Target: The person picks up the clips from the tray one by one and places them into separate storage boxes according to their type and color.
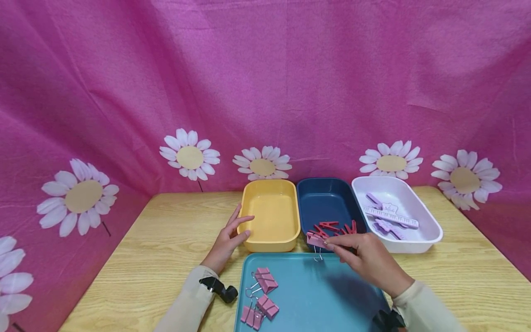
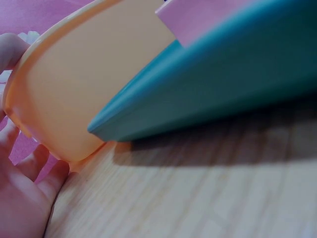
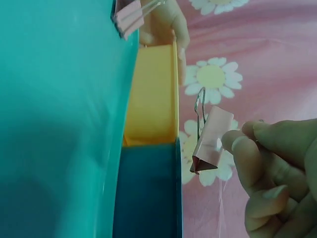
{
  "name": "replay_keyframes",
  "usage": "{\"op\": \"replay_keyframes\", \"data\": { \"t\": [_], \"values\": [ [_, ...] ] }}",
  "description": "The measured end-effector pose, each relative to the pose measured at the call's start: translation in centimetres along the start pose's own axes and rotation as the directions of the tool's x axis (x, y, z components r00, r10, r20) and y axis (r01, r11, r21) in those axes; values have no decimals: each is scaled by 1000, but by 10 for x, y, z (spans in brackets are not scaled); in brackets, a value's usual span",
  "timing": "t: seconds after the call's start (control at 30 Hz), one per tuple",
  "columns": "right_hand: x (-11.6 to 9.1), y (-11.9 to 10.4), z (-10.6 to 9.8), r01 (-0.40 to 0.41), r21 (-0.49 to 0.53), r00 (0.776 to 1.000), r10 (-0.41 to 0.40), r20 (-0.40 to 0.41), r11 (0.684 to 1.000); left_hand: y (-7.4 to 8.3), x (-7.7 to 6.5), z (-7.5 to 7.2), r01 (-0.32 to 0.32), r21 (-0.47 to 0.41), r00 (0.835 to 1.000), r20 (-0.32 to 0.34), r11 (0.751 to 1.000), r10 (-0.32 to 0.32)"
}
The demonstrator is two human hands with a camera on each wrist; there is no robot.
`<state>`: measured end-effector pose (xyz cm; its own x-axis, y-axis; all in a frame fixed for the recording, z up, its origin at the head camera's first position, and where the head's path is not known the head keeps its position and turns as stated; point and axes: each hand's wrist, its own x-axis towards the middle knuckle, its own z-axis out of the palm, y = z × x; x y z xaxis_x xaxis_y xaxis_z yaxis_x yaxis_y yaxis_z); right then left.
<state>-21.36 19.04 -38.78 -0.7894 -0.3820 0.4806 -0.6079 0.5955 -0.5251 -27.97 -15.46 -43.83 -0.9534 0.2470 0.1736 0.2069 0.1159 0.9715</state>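
In the head view my right hand (image 1: 369,258) pinches a pink binder clip (image 1: 317,240) above the near edge of the navy bin (image 1: 327,198). The right wrist view shows that binder clip (image 3: 214,136) at the fingertips, one wire handle sticking out. My left hand (image 1: 227,242) rests against the left side of the yellow bin (image 1: 271,240), fingers spread over its rim. Several pink binder clips (image 1: 265,280) lie at the left of the teal tray (image 1: 323,295). Red clothespins (image 1: 329,226) lie inside the navy bin.
To the right stands a white bin (image 1: 431,233) holding purple clips (image 1: 387,227) and a ruler-like strip (image 1: 392,217). The three bins sit side by side on the wooden table (image 1: 178,230), behind the tray. A pink cloth (image 1: 265,92) with daisies hangs behind.
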Motion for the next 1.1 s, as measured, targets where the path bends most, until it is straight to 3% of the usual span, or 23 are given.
{"op": "replay_keyframes", "data": {
  "t": [0.2, 0.57, 0.8, 0.97, 1.1],
  "values": [
    [2, 6, -5, -40, -53, 998, 37, -57, 998, 2, 1, 0, 10, 0, 1000, -1, 1000, -10],
    [3, 19, -14, -142, -94, 988, 135, -72, 985, 1, 2, 1, 12, 2, 1000, -5, 1000, -12],
    [5, 30, -17, -240, -70, 971, 238, -32, 968, -1, 2, 0, 3, 9, 1000, -7, 1000, -3],
    [6, 34, -18, -258, -76, 966, 256, -30, 963, -2, 1, -1, 12, 13, 1000, -7, 1000, -12],
    [6, 37, -19, -276, -76, 961, 274, -37, 958, -15, 7, -2, 9, 4, 1000, -16, 1000, -9]
  ]
}}
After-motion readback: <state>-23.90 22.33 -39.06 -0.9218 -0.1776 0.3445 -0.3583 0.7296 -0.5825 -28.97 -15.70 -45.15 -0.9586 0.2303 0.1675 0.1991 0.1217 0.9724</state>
